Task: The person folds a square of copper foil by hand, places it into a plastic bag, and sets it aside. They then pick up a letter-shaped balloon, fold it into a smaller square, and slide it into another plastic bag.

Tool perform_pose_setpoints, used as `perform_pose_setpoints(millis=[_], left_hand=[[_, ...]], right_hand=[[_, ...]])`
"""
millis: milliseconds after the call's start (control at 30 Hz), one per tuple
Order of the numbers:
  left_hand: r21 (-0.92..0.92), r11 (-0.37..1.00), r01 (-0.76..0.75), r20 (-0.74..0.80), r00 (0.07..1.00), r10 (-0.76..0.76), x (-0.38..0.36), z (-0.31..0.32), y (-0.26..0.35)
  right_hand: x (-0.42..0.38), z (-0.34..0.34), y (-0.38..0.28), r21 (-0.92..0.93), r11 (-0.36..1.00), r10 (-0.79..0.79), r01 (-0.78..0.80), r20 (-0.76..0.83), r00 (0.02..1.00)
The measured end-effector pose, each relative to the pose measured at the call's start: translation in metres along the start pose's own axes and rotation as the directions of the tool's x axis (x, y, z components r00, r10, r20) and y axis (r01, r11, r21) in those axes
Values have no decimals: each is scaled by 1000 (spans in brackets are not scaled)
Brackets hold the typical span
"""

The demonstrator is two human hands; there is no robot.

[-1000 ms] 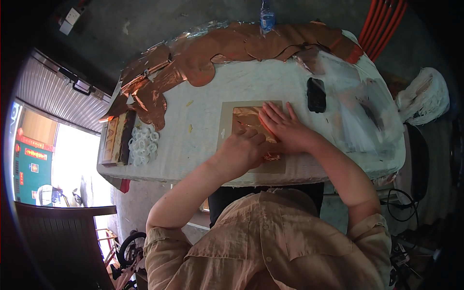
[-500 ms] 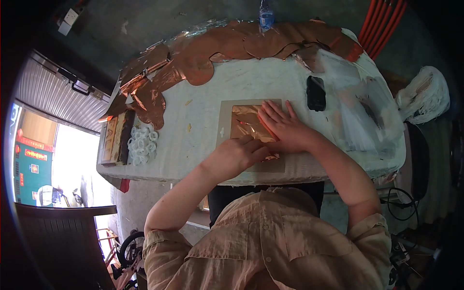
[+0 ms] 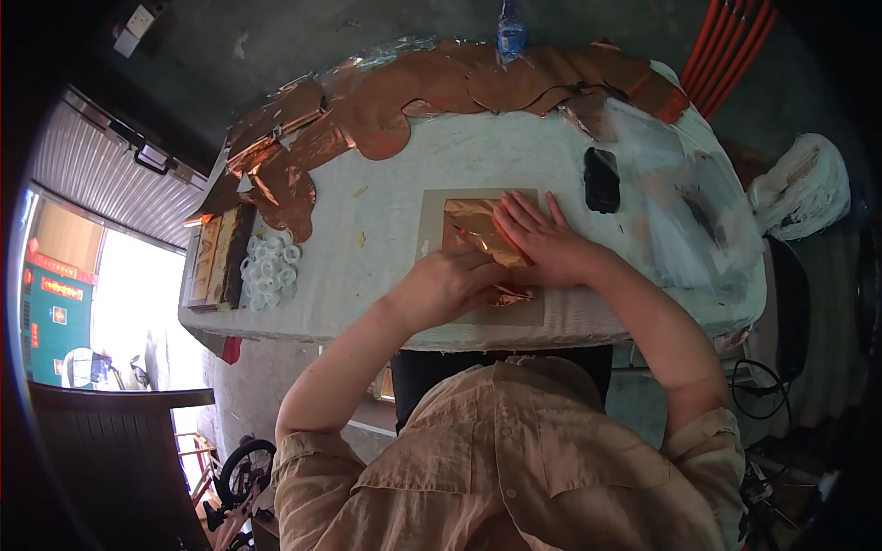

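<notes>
A copper-coloured foil sheet (image 3: pixel 470 219), shiny and creased, lies on a grey-beige board (image 3: pixel 432 219) in front of me. My right hand (image 3: pixel 548 246) rests flat along the foil's right side, its fingers stretched out and slightly spread. A bright orange edge of the foil runs beside that hand. My left hand (image 3: pixel 448 286) is curled over the foil's lower left part, with fingertips pinched at its surface close to my right thumb. The left hand hides part of the sheet, and a crumpled foil corner shows below it.
Large copper-coloured sheets (image 3: pixel 377 115) cover the table's far and left edges. White plastic rings (image 3: pixel 268 269) lie beside a stack of foil-covered packets (image 3: pixel 220 257) at left. A black phone-like object (image 3: pixel 602 180) and clear plastic bags (image 3: pixel 680 220) are at right. A bottle (image 3: pixel 511 37) stands at the back.
My left hand has drawn slightly left and down across the foil, uncovering more of its crumpled lower corner. The right hand stays flat in place. The view has shifted slightly.
</notes>
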State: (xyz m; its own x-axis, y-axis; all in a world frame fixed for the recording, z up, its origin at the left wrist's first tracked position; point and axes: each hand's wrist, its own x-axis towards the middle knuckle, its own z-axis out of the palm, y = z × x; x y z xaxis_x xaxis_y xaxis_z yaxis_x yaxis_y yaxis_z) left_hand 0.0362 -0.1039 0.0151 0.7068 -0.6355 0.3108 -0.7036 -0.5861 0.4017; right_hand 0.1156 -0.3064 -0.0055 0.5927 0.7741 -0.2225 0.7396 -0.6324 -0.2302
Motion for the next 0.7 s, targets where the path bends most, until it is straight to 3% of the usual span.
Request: perform_pose_setpoints(millis=[200,300,367,500,567,700], left_hand=[[44,998,-54,-11,998,54,0,5,-6],[14,1000,-16,-28,999,17,-3,6,-7],[19,1000,-9,-69,998,11,-4,9,-8],[-5,999,-47,-120,992,46,-5,16,-14],[-6,997,-83,-140,987,81,-6,19,-16],[-53,997,-61,-188,981,50,-7,20,-17]], right_hand=[[1,5,4,-41,999,-19,19,4,1000],[-1,9,12,56,995,-75,81,-104,992],[-2,8,16,255,963,-55,89,-137,989],[-14,-8,12,198,975,-74,97,-118,990],[-26,-21,2,-17,978,-196,206,-393,898],[-54,-26,-19,90,949,-272,301,-244,931]])
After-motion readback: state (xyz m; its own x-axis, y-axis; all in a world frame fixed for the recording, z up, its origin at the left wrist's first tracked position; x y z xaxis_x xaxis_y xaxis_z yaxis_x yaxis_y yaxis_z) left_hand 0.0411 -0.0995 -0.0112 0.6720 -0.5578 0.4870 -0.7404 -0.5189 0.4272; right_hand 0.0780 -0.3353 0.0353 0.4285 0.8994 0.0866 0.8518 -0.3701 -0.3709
